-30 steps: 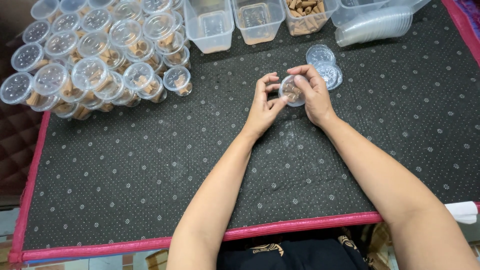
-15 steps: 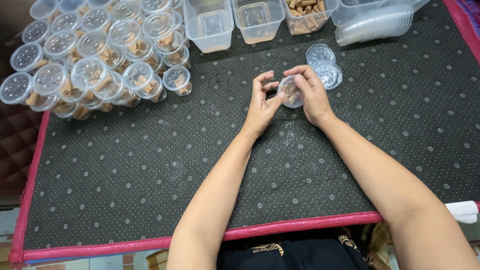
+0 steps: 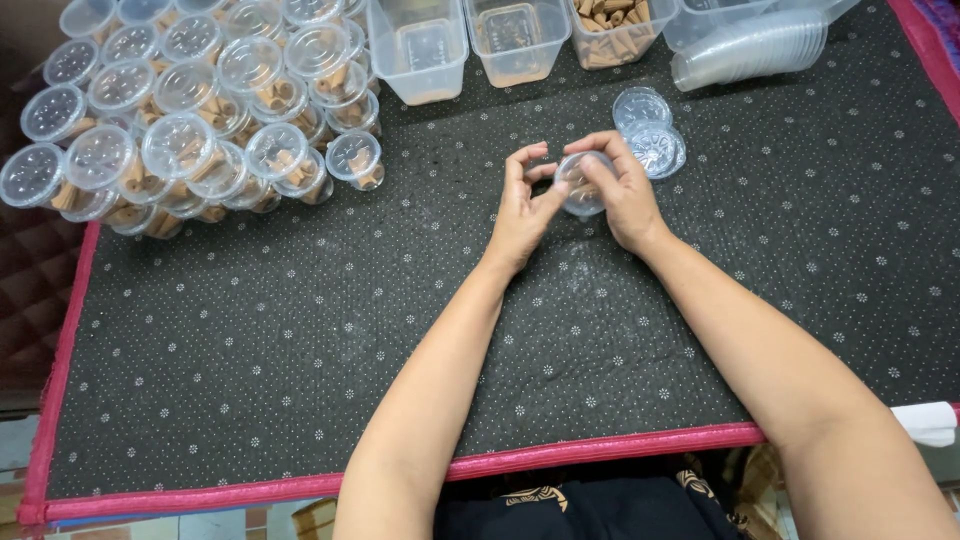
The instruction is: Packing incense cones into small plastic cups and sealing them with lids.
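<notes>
Both hands held one small clear cup near the upper middle of the frame.

The left hand (image 3: 522, 205) and right hand (image 3: 622, 190) each had a grip clenched on the cup (image 3: 582, 183), above the worktop (image 3: 300, 330). Many filled, lidded cups (image 3: 190, 110) stood at upper left; loose lids (image 3: 650, 135) and a stack of empty cups (image 3: 755, 45) remained, so much seemed left.
</notes>
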